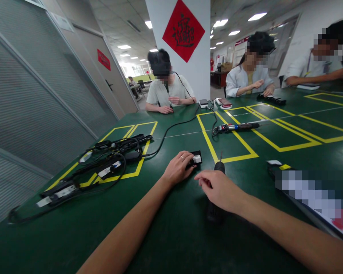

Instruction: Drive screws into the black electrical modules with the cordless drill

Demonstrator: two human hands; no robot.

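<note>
On the green table (171, 213), my left hand (177, 167) has its fingers curled over a small black box-like part (199, 155) with a white piece inside. The fingers cover much of it. To the right, my right hand (221, 190) is above a black electric screwdriver (219, 166), whose thin bit points away from me. The hand hides the tool's middle, and its handle end shows below the wrist. The right fingers are curled and close together, pointing left towards the black part. Anything between those fingertips is too small or hidden to make out.
Black cables and devices (111, 160) lie tangled at left. A second screwdriver-like tool (240, 126) lies ahead within yellow tape outlines (237, 158). A dark tray with papers (311, 198) is at right. Phones (223, 102) lie at the far edge. Several people sit opposite.
</note>
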